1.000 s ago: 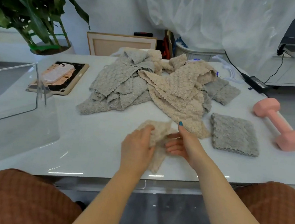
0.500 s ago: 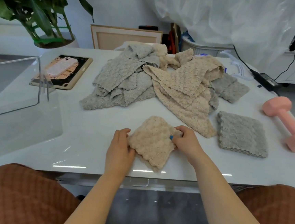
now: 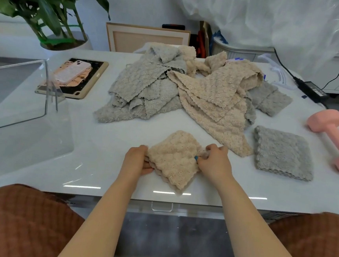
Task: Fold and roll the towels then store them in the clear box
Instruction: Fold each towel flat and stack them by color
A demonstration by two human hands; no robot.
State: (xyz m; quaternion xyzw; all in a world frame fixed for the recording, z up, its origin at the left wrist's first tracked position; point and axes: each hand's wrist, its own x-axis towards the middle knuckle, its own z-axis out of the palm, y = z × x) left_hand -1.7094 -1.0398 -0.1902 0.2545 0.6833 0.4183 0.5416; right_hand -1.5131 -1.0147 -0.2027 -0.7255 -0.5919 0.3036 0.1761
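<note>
Near the table's front edge, the left hand grips the left side of a small folded beige towel, its fingers curled over the edge. The right hand pinches the towel's right corner with bent fingers, a blue nail showing against the cloth. The towel lies on the tabletop between the two hands, turned like a diamond with one corner pointing back at the person.

Just right of the right hand, and apart from it, a gray towel lies flat, folded into a square. Behind both hands a pile of loose gray and beige towels covers the table's middle; one beige corner of it reaches down close to the right hand. The clear box stands at the table's left side, well apart from the hands. A pink dumbbell rests at the right edge beside the gray towel. Behind the box lies a tablet with a phone on it, and a plant rises at the far left.
</note>
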